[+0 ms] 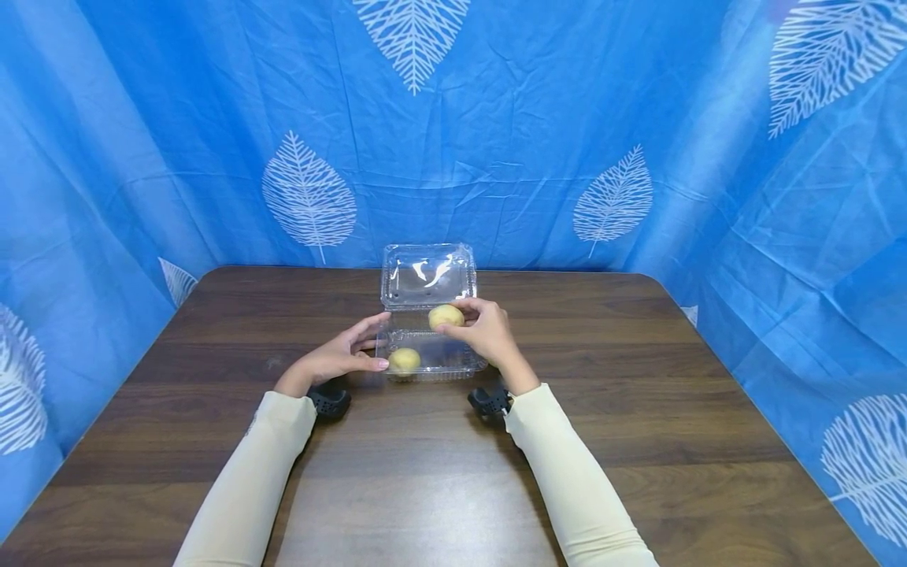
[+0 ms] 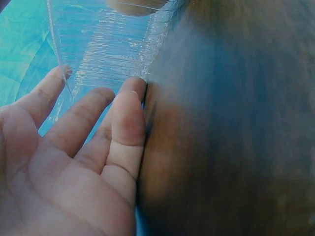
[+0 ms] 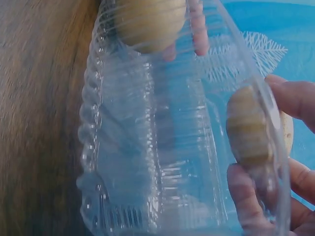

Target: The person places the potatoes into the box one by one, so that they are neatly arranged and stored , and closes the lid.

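Observation:
A clear plastic clamshell container stands on the table with its lid raised at the back. One yellowish potato lies in the left part of its base. Above the base's back right portion, my right hand pinches a second potato between thumb and fingers. Through the clear wall, the right wrist view shows this held potato and the other potato. My left hand rests against the container's left end, its fingers loosely extended and touching the plastic.
The brown wood-grain table extends to both sides and toward me. Behind and around it hangs a blue curtain with white leaf prints, close to the table's back edge.

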The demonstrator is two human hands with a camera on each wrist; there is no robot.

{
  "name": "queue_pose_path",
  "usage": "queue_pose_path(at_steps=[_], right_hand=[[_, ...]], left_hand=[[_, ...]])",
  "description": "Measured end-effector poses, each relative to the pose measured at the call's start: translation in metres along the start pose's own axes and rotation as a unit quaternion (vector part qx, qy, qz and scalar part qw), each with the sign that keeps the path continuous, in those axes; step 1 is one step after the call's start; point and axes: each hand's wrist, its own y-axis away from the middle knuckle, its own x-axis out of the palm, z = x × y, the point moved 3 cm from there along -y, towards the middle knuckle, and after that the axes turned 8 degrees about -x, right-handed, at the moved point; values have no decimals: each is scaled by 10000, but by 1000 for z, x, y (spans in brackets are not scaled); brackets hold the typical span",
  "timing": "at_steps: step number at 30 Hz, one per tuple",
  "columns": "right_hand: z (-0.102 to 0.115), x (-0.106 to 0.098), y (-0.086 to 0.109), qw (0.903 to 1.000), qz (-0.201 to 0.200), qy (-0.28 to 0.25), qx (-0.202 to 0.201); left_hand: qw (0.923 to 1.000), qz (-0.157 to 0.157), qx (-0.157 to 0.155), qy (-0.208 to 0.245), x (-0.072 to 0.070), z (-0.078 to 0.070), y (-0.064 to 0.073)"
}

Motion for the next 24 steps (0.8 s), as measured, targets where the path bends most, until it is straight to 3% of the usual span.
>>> queue_pose_path(at_steps=[9, 24], right_hand=[[4, 8, -2, 9997, 106, 198, 38], [6, 21, -5, 9992, 92, -392, 85]], left_hand=[[9999, 56, 33, 95, 0, 1, -1], [10000, 32, 9, 47, -1, 0, 0]])
